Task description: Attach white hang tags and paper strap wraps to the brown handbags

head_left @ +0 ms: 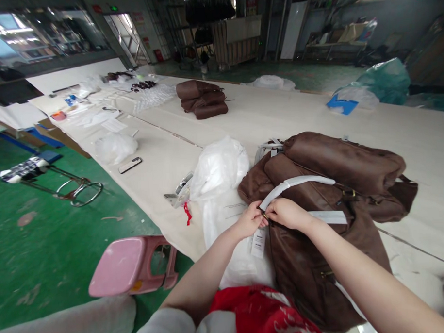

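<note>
A brown leather bag lies on the long cream table right in front of me, with a second brown bag stacked behind it. Its handle is wrapped in white paper. My left hand and my right hand meet at the lower end of that handle, both with fingers pinched together around a small metal fitting. A white paper tag hangs just below my hands. Crumpled clear plastic lies left of the bag.
A pink stool stands at the table's near edge on the green floor. A phone, a plastic bag and more brown bags lie further along the table. A metal stool frame is on the floor at left.
</note>
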A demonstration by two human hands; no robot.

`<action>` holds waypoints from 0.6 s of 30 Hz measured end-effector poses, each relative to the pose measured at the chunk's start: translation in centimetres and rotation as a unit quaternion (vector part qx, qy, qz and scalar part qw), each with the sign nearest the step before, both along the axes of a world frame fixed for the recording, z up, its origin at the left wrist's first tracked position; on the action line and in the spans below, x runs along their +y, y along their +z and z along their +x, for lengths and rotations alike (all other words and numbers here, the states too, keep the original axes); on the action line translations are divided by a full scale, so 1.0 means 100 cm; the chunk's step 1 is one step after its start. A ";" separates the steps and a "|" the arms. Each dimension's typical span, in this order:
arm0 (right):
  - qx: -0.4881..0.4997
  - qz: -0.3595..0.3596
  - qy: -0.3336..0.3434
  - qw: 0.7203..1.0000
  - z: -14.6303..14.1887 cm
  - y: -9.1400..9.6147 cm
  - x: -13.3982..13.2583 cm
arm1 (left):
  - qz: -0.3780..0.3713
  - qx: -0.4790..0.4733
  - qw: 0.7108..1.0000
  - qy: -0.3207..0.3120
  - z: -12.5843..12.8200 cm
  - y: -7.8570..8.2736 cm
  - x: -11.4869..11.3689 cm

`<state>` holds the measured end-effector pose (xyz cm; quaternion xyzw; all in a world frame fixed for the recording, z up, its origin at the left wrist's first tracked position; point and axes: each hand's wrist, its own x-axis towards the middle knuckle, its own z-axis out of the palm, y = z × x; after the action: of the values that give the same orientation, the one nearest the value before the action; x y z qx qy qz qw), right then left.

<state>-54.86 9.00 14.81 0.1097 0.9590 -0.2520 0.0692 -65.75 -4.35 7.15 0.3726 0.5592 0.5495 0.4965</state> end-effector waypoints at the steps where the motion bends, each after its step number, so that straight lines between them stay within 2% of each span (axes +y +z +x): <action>1: 0.001 0.006 -0.001 1.000 -0.001 0.001 -0.002 | -0.006 -0.005 1.000 -0.002 0.000 0.000 0.000; 9: 0.003 0.027 -0.007 1.000 -0.002 -0.001 -0.008 | -0.061 -0.015 0.998 -0.018 -0.005 0.007 0.004; 14: 0.040 -0.017 -0.035 0.998 0.005 -0.007 -0.011 | -0.068 -0.048 0.996 -0.028 -0.006 0.014 0.004; 18: 0.076 -0.074 -0.072 0.992 0.015 -0.016 -0.006 | -0.045 -0.061 0.997 -0.019 -0.005 0.012 -0.004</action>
<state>-53.37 8.41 13.16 0.1534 0.9297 -0.3347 -0.0142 -66.30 -4.79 8.35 0.3259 0.5447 0.5366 0.5560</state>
